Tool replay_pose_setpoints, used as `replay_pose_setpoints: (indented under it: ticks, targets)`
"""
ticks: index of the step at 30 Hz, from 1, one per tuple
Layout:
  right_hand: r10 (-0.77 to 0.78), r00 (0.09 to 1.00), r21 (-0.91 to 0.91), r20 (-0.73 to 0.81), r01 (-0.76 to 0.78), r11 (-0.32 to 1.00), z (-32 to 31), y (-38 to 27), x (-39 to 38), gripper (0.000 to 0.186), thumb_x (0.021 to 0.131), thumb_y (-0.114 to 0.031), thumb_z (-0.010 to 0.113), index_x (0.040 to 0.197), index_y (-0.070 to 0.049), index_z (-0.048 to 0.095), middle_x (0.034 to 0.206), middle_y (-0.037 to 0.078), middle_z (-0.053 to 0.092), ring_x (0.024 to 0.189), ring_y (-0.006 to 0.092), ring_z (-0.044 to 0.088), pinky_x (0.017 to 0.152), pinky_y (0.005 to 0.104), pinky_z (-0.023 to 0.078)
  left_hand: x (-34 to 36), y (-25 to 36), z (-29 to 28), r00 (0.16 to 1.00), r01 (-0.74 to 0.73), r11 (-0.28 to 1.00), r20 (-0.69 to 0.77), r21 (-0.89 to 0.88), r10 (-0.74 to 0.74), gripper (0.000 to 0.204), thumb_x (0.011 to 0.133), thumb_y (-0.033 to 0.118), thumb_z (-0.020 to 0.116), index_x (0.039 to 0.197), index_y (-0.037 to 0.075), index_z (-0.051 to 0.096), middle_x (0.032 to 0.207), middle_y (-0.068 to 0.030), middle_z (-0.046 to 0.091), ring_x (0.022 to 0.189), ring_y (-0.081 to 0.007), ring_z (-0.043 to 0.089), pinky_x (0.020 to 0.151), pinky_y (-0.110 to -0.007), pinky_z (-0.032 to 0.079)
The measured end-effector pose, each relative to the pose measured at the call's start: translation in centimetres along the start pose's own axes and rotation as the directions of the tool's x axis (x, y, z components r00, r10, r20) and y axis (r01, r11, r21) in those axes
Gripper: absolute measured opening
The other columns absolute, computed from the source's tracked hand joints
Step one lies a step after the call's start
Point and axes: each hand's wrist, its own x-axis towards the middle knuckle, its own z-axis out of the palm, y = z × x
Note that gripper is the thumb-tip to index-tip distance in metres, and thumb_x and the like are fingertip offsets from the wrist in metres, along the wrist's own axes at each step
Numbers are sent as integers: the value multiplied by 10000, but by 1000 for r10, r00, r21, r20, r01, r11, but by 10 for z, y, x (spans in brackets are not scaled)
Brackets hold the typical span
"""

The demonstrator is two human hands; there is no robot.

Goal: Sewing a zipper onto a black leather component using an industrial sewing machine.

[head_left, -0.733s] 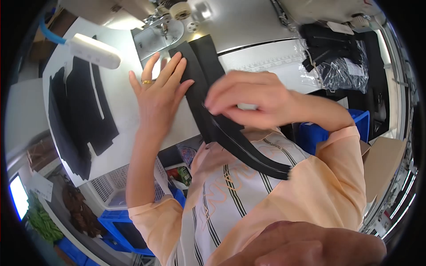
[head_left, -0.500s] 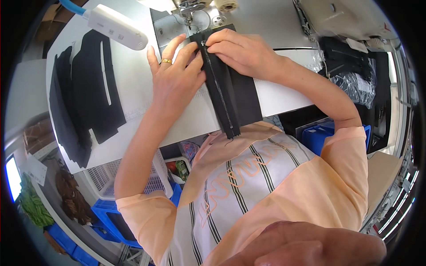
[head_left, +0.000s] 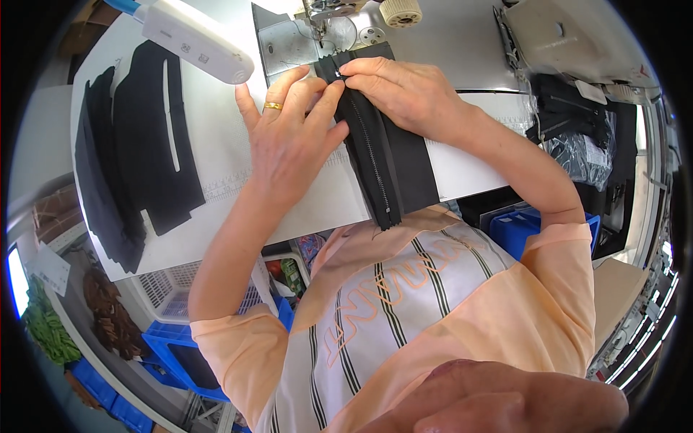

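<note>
A black zipper (head_left: pixel 373 155) with metal teeth lies lengthwise over a black fabric piece (head_left: pixel 413 162), its lower end hanging past the table's front edge. My right hand (head_left: pixel 411 94) pinches the zipper's far end, close to a small silvery part there. My left hand (head_left: pixel 292 133), with a ring on one finger, is on the zipper's left side. Its index fingertip and thumb close on the tape edge near the right fingertips, while the outer fingers stay bent and spread. Just beyond both hands is the needle area of a sewing machine (head_left: pixel 317 27).
Black cut fabric pieces (head_left: pixel 148 137) lie at the left of the white table (head_left: pixel 231 144). A white device on a blue cable (head_left: pixel 198 42) juts in at the upper left. Bagged black pieces (head_left: pixel 577 148) sit at the right. A white basket (head_left: pixel 170 292) and blue crates (head_left: pixel 177 353) stand below.
My left index finger and thumb have drawn in against the zipper edge, nearer my right fingertips. My right hand keeps its pinch. The whole view has shifted slightly.
</note>
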Motion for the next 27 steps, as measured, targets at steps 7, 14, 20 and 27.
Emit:
replay_pose_setpoints:
  ticks: [7,14,20,27]
  targets:
    - [4,1000,-10,22,-3,1000,1,0,-2,268,787,-69,712,1043,-42,637,1161,58,646,922,224,667,737,300,560,-4,-2,-3,999,25,1000,42,-10,-25,419,721,214,779,1130,164,704,1081,26,596,1146,-196,546,1050,-681,148]
    - [24,1000,-4,15,-24,1000,3,-2,-3,292,806,-140,731,1075,-57,653,1170,49,644,1018,233,652,818,326,558,-5,-2,-5,995,63,995,76,-74,-57,426,746,213,776,1160,158,691,1075,9,603,935,-178,607,1051,-677,185]
    - [31,999,-22,19,-31,999,1,-4,-2,301,800,-163,737,1077,-75,660,1168,29,644,1026,226,648,806,319,559,-5,-3,-6,996,61,995,72,-74,-55,433,762,225,770,1181,161,681,1078,2,605,936,-180,605,1062,-655,195]
    - [11,999,-56,30,-9,998,1,-2,-2,300,818,-238,715,1069,-82,664,1074,24,658,1024,197,621,832,311,536,2,-8,-2,1000,-23,995,-3,96,24,218,793,157,716,1007,132,676,1138,41,657,1156,-173,574,1007,-661,238]
